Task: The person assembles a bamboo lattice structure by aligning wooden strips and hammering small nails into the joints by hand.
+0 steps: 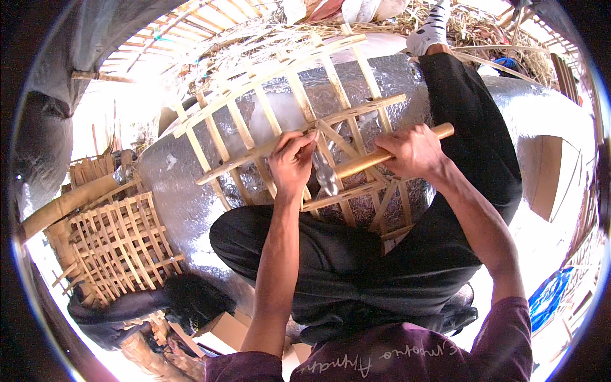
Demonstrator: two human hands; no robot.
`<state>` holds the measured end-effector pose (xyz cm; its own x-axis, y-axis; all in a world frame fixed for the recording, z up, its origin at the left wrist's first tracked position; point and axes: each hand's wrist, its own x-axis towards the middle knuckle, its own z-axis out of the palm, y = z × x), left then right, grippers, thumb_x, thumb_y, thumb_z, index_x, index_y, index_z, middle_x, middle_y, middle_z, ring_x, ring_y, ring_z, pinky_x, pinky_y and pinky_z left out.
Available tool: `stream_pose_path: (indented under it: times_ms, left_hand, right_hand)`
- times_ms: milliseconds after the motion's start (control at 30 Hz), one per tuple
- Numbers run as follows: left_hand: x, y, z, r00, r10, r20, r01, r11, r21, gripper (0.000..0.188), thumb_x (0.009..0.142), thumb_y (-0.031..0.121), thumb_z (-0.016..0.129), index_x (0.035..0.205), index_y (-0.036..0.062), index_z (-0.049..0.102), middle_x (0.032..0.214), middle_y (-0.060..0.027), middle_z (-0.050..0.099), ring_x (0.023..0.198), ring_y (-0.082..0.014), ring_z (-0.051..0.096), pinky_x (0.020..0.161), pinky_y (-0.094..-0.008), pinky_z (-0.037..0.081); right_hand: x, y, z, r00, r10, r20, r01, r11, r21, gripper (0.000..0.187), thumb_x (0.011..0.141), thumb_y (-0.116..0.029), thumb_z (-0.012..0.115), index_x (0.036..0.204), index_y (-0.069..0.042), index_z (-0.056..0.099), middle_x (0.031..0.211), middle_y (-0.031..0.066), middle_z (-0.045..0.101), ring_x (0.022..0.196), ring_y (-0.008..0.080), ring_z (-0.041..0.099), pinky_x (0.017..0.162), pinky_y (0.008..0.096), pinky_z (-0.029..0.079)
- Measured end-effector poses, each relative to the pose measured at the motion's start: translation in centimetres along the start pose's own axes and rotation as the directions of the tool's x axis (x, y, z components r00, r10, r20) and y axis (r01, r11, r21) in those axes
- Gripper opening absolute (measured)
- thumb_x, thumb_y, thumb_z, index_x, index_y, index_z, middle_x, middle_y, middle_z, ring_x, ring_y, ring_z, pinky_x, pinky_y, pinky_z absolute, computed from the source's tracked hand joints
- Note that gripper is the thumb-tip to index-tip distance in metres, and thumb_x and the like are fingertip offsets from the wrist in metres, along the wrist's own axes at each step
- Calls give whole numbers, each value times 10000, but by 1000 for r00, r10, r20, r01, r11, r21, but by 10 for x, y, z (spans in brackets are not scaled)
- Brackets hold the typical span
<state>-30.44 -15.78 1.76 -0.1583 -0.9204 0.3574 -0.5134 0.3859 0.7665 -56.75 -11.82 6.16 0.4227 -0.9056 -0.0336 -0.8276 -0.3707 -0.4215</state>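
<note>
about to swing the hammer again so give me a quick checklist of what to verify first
1. Right hand gripped on the wooden hammer handle: ok.
2. Left hand pinching at a joint of the bamboo lattice frame: ok, though whether it holds a nail, cannot tell.
3. Left fingers clear of the hammer head: not ok, they sit very close.
4. Frame steady across the lap on the dark trousers: ok, it rests there.
5. Hammer head aimed at the joint: cannot tell, blurred.
</note>
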Motion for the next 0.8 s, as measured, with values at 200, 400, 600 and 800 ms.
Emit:
stream_pose_path:
  times_ms: [200, 400, 600, 800]
  left_hand:
    - [3, 5, -4, 995, -71, 65, 72, 997, -11, 191, 764, -91, 656, 892, 33, 725, 807, -47, 639, 622, -124, 598, 542, -262, 469]
    - [6, 8, -10, 989, -118, 84, 120, 993, -22, 184, 776, -96, 635, 887, 23, 720, 820, -52, 646, 697, -150, 626, 610, -288, 501]
    - [6, 7, -8, 986, -131, 105, 132, 991, -6, 164, 784, -86, 656, 891, 19, 722, 844, -59, 659, 737, -163, 646, 641, -290, 527]
    - [6, 6, -7, 976, -187, 115, 198, 976, -88, 198, 790, -104, 648, 920, 21, 728, 826, -58, 664, 756, -127, 656, 656, -262, 542]
  right_hand:
    - [8, -8, -7, 999, 46, -24, -44, 996, 81, 203, 705, -165, 706, 895, -117, 655, 714, 87, 670, 668, 293, 669, 601, 422, 534]
    - [8, -8, -6, 999, 10, -37, -8, 998, 57, 183, 728, -194, 702, 893, -128, 654, 701, 88, 663, 644, 297, 665, 592, 417, 536]
    - [2, -4, -2, 999, 39, 13, -40, 998, 51, 194, 731, -229, 707, 897, -143, 656, 720, 82, 669, 659, 293, 669, 605, 423, 537]
    - [4, -4, 3, 1000, 6, -14, -5, 998, 59, 190, 725, -226, 716, 877, -134, 648, 718, 86, 667, 660, 305, 666, 610, 432, 532]
